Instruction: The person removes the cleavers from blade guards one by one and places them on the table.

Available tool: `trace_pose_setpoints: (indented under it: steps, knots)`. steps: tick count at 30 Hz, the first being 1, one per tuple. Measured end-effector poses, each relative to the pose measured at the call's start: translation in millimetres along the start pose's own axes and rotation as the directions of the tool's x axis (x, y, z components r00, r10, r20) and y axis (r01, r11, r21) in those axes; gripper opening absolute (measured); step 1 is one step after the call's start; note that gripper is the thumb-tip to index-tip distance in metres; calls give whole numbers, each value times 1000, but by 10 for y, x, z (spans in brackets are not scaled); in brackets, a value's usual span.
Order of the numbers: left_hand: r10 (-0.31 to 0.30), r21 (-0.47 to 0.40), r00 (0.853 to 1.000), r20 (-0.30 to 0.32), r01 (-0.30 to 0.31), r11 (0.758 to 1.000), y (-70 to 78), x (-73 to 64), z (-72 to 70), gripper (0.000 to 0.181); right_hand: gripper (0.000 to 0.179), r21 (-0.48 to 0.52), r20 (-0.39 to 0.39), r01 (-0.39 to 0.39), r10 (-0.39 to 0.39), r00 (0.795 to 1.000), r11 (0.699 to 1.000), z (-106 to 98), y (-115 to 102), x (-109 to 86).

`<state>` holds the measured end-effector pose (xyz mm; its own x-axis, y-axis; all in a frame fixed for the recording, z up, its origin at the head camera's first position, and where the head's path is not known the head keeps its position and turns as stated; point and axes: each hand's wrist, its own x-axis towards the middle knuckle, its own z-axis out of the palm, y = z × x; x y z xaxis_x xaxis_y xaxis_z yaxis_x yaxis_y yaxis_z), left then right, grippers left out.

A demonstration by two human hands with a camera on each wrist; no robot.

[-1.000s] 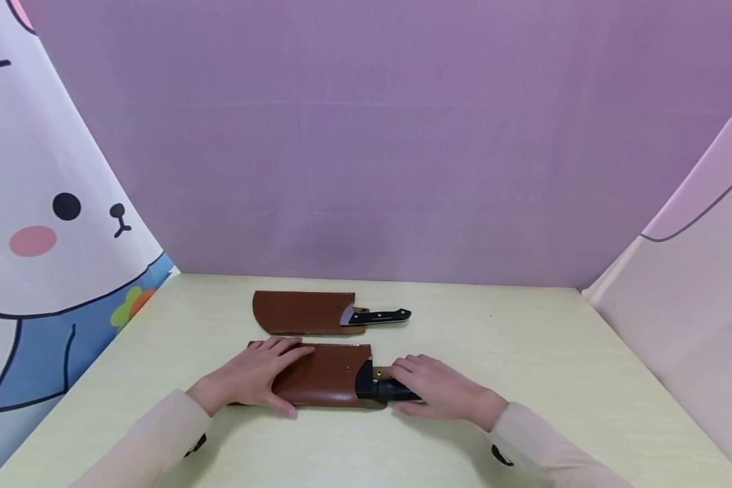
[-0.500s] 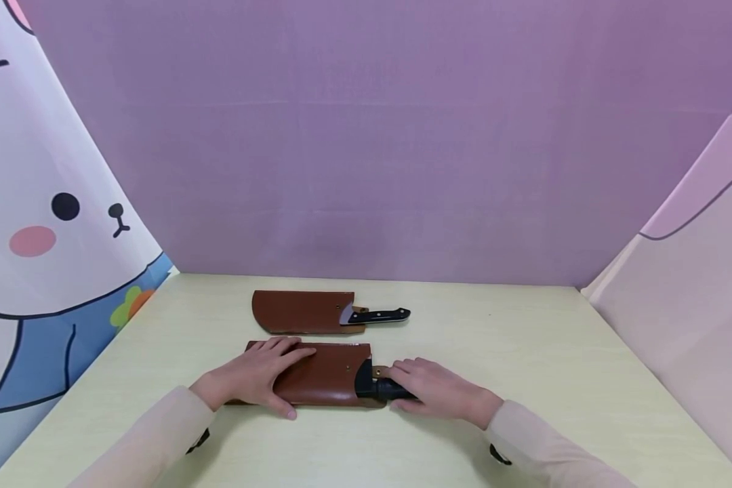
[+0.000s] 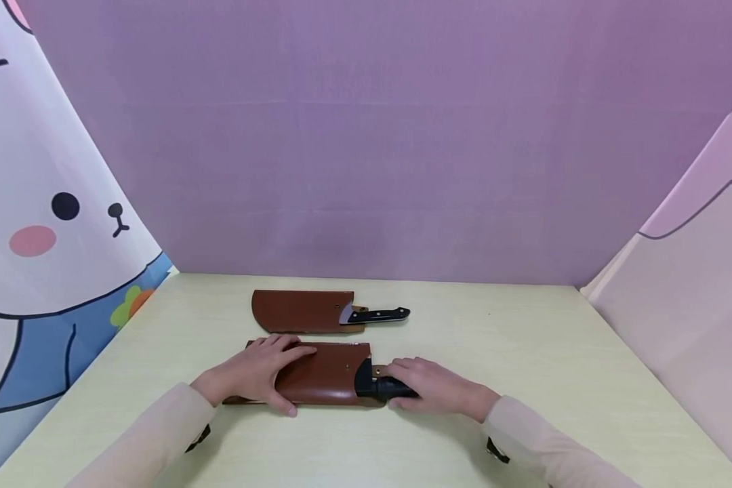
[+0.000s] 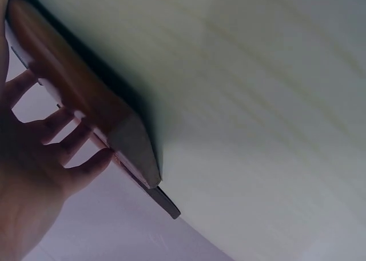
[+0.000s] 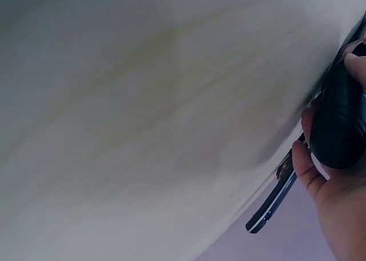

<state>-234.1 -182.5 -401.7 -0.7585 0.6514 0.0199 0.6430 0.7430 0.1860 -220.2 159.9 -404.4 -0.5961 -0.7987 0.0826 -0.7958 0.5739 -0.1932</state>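
Observation:
A brown leather knife sheath (image 3: 329, 373) lies flat near the middle of the table in the head view. My left hand (image 3: 256, 373) rests across its left part, fingers spread over the top and thumb at the near edge. From the sheath's right end sticks the black handle of a knife (image 3: 392, 388), the blade hidden inside. My right hand (image 3: 433, 388) grips that handle from the right. In the right wrist view, thumb and fingers lie around the thick handle (image 5: 337, 124). The left wrist view shows my spread fingers along the sheath (image 4: 68, 72).
Just behind lies a second brown sheath (image 3: 299, 312), rounded at its left end, holding a knife with a black riveted handle (image 3: 379, 316). The pale wooden table (image 3: 524, 339) ends at a purple backdrop (image 3: 366, 169). Printed cloth (image 3: 67, 271) hangs at the left.

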Motion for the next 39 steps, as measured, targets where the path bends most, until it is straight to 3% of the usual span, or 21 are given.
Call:
trace_pose_setpoints:
  steps: [8,28,39]
  knots:
    - [-1,34,1000,-22,2,999,-4,2,17,97,43,116,13,-43,42,999,992,-22,-11,13]
    - [22,122,997,-72,-13,992,29,-6,17,95,41,76,-53,-6,10,999,997,-2,-18,-33]
    - [63,167,990,-124,-41,985,54,-23,-64,95,38,99,-119,13,-1,993,995,-48,-38,-55]
